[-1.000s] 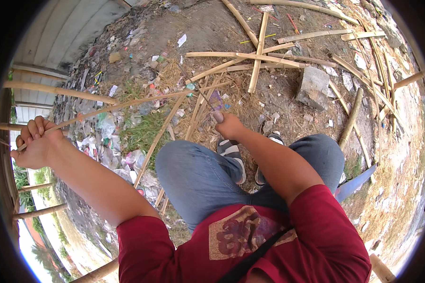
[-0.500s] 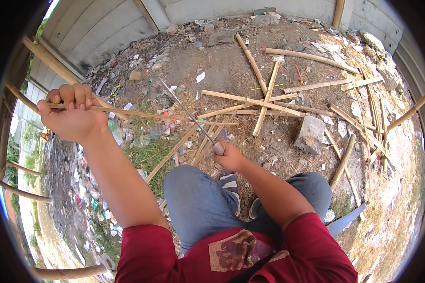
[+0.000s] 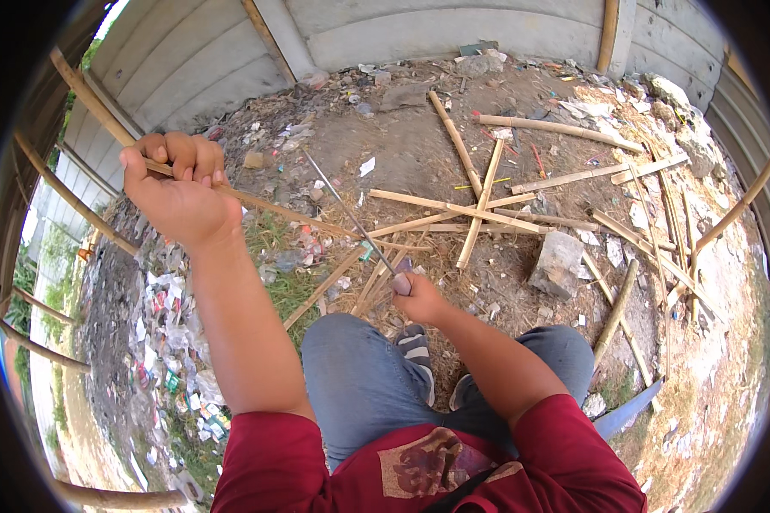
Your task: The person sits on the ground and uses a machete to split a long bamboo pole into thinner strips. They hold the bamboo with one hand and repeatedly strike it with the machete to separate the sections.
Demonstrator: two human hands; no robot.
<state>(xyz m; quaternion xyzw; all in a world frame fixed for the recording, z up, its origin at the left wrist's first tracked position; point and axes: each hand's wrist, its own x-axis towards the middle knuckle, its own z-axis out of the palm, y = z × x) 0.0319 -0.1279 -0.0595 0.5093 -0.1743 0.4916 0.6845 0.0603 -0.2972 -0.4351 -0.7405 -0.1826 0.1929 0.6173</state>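
Note:
My left hand [image 3: 180, 184] is raised at the left, its fingers wrapped round one end of a long thin bamboo strip [image 3: 295, 214]. The strip slopes down to the right, its far end low over the ground before my knees. My right hand [image 3: 421, 297] is closed round the handle of a long narrow knife [image 3: 348, 209], held just above my knees. Its blade points up and to the left and crosses the strip; whether the two touch I cannot tell. Split bamboo pieces [image 3: 479, 209] lie crossed on the ground just beyond.
A concrete block [image 3: 559, 265] sits right of the crossed pieces. More bamboo lengths [image 3: 616, 312] lie at the right, near a flat blue blade [image 3: 629, 410]. Litter [image 3: 175, 316] covers the ground at the left, and a grey panel wall [image 3: 453, 34] stands behind.
My left hand has moved right, so the strip slants more steeply. The knife stays about where it was in my right hand. The whole view has tilted slightly upward.

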